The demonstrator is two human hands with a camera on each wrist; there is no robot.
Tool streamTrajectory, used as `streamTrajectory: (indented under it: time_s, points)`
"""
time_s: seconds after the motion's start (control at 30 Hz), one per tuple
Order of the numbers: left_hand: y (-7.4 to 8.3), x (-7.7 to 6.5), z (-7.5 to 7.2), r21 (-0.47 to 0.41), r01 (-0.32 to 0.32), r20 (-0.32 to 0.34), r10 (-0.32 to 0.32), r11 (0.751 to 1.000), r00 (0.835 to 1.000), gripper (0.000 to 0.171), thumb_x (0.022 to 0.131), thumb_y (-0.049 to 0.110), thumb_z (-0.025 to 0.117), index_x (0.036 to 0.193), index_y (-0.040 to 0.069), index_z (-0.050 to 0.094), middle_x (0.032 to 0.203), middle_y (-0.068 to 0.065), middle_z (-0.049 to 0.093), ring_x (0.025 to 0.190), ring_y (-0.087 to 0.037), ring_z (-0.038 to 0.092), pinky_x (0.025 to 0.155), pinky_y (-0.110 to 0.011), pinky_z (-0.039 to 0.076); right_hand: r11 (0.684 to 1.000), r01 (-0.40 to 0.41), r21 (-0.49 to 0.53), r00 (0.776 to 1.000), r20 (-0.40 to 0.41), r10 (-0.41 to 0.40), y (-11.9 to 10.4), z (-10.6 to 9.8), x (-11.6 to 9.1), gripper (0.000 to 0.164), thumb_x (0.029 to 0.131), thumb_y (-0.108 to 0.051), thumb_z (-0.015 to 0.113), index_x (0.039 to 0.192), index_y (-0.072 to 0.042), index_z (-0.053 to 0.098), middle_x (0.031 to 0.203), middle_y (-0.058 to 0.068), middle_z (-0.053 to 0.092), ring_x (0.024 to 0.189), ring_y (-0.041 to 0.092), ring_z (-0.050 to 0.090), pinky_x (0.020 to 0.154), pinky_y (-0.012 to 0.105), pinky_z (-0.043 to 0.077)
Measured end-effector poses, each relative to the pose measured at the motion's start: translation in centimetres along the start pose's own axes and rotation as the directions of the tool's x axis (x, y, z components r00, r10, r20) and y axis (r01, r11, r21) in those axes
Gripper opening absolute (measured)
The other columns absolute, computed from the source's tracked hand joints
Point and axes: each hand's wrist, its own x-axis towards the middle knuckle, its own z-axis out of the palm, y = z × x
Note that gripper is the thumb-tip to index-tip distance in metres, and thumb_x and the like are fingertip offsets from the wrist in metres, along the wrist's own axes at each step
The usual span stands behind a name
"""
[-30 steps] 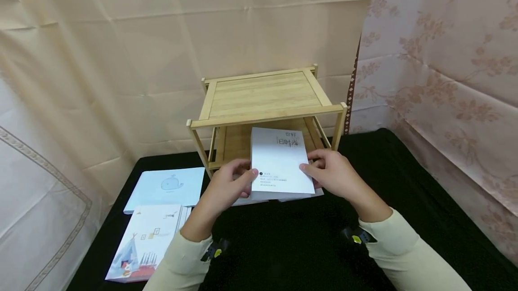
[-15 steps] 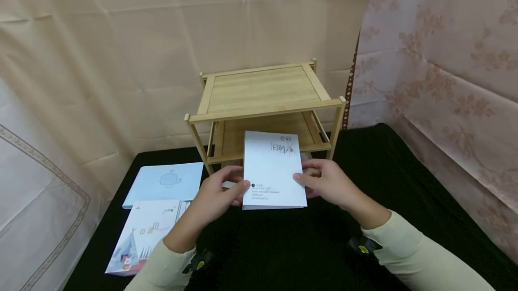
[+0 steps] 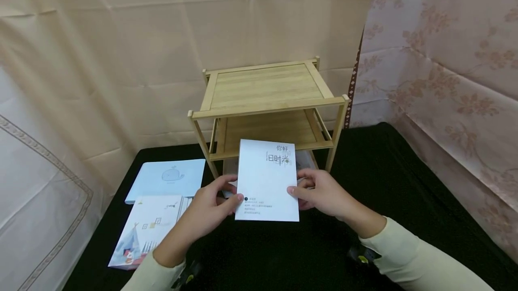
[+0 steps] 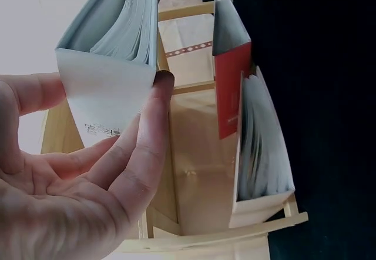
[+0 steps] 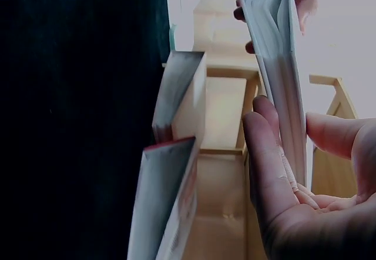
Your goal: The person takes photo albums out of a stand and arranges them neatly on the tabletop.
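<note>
Since the left hand (image 3: 211, 208) and right hand (image 3: 323, 193) both pinch the white album (image 3: 267, 182) by its sides, fingers bent behind, I'd hold it evenly; it's on the near side of the wooden rack (image 3: 267, 91), so don't bump that.

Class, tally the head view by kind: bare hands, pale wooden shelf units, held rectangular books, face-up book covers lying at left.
Bare left hand, bare right hand: 2
Pale wooden shelf unit: 1
Held white rectangular book: 1
Pale blue whale-printed cover, white tent-printed cover: 2
Total: 6
</note>
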Motion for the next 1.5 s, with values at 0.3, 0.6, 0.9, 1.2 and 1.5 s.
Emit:
streamTrajectory:
  time_s: [0.3,0.6,0.9,1.2,1.5]
  points:
    - [-1.1,-1.2,-0.3,0.030,0.010,-0.017,-0.009,1.000,1.000,0.056,0.097,0.031,0.073,0.147,0.019,0.052,0.125,-0.009,0.068,0.087,-0.014,0.075,0.072,-0.029,0.061,0.999,0.007,0.042,0.999,0.038,-0.009,0.4,1.2,-0.2,0.057,0.096,-0.024,0.073,0.140,0.004,0.050,0.101,0.015,0.073,0.089,0.028,0.076,0.076,0.046,0.064]
    - [-2.1,-2.4,-1.2,0.023,-0.015,0.021,0.015,1.000,1.000,0.055,0.097,0.030,0.074,0.145,0.015,0.052,0.123,-0.013,0.066,0.089,-0.014,0.075,0.073,-0.027,0.061,0.997,0.011,0.077,0.996,0.087,-0.018,1.4,2.9,0.1,0.052,0.096,-0.025,0.074,0.135,0.002,0.054,0.098,0.014,0.074,0.087,0.029,0.076,0.076,0.049,0.064]
    - [-3.5,-3.1,-2.5,0.045,0.021,0.082,-0.024,0.999,0.996,0.053,0.095,0.031,0.075,0.140,0.011,0.055,0.118,-0.013,0.068,0.086,-0.018,0.074,0.072,-0.030,0.062,0.996,-0.021,0.083,0.991,0.130,0.010,2.1,5.0,0.2,0.043,0.096,-0.026,0.074,0.127,0.000,0.060,0.093,0.012,0.075,0.082,0.027,0.076,0.074,0.047,0.065]
    - [-5.2,-4.0,-3.9,0.013,0.129,0.128,-0.129,0.992,0.983,0.059,0.092,0.026,0.078,0.140,0.002,0.052,0.114,-0.015,0.067,0.083,-0.024,0.070,0.070,-0.037,0.062,0.992,-0.060,0.114,0.985,0.169,0.040,2.8,7.6,1.0,0.038,0.095,-0.023,0.075,0.122,0.000,0.062,0.088,0.010,0.075,0.074,0.024,0.074,0.069,0.043,0.065]
    - [-6.8,-4.6,-5.1,0.016,0.161,0.219,-0.161,0.987,0.962,0.053,0.093,0.027,0.078,0.133,0.000,0.055,0.107,-0.014,0.067,0.085,-0.026,0.071,0.073,-0.042,0.063,0.992,-0.068,0.109,0.979,0.199,0.045,3.4,9.7,1.8,0.031,0.095,-0.020,0.075,0.118,-0.001,0.064,0.086,0.010,0.076,0.073,0.025,0.074,0.066,0.040,0.064]
